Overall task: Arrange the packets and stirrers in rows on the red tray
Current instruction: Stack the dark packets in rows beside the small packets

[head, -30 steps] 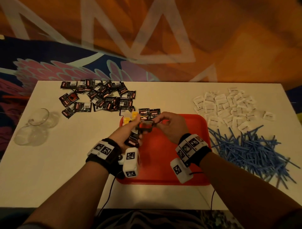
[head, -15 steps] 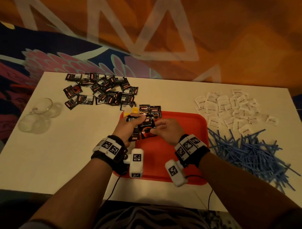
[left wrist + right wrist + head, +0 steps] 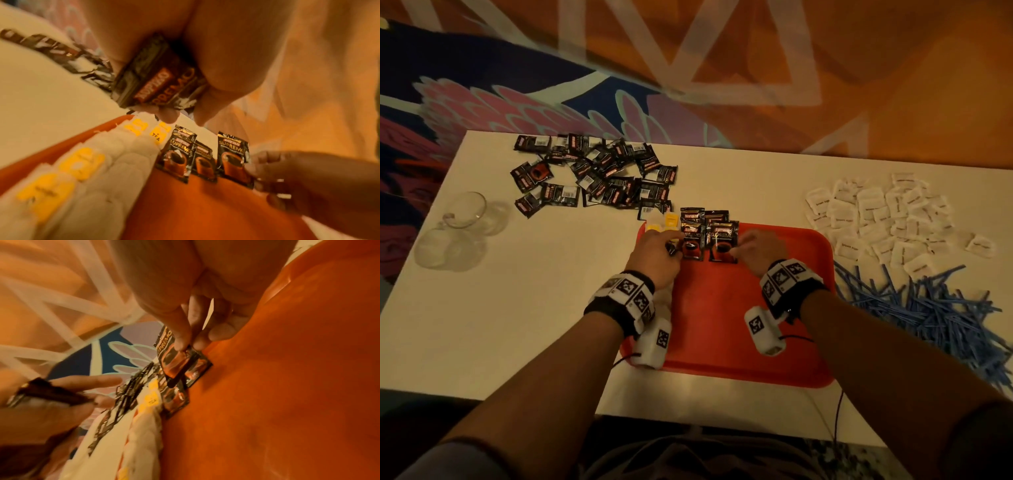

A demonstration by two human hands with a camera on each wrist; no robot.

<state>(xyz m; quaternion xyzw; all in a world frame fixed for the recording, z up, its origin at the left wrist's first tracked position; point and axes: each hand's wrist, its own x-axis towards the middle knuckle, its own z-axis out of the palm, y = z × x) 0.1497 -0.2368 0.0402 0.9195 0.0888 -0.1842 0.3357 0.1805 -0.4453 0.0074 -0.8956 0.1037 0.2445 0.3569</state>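
Both hands are at the far edge of the red tray (image 3: 726, 329) on the surface (image 3: 524, 308): the left hand (image 3: 655, 255) is clamped on a stack of coffee packets (image 3: 156, 82), while the right hand (image 3: 758, 250) pinches the corner of a coffee packet (image 3: 722, 241) laid in the row. Stirrers (image 3: 928, 308) are heaped right of the tray. If the pinched corner is dragged, the overlapping neighbours would likely be skewed.

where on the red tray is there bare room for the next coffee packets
The red tray is bare across its near half and to the right of the right hand. Its far left corner is crowded: coffee packets overlap there, with tea bags along the left edge under the left hand.
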